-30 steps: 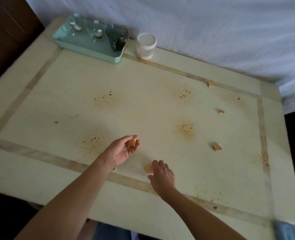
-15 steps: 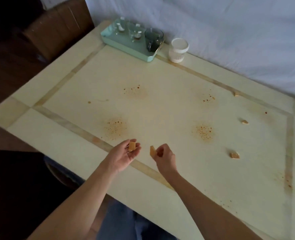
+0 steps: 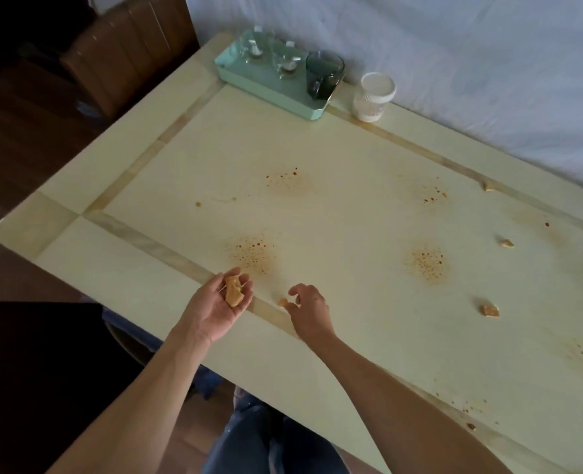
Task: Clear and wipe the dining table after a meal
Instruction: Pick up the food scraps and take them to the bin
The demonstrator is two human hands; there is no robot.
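Dining table, cream-coloured with a darker inlaid border, fills most of the view and backs onto a white draped cloth along its far edge. Four patches of reddish-orange splatter mark the surface: one near the front left, one at centre left, one at centre right and one further back on the right. A brown chair stands off the far left corner. On that corner sits a mint-green tray carrying clear glassware and a dark glass mug at its right end. A white lidded jar stands just beside the tray, on the table itself. The left hand is held palm up above the near border strip, fingers cupped loosely around a clump of food scraps resting in the palm. The right hand is lowered beside it, fingers curled and parted, with a small crumb at the tips of thumb and forefinger; whether the crumb is pinched or merely touched cannot be told. Further scraps lie loose on the right side of the table: one near the front, one midway, one at the far border, and a small bit by the near edge.
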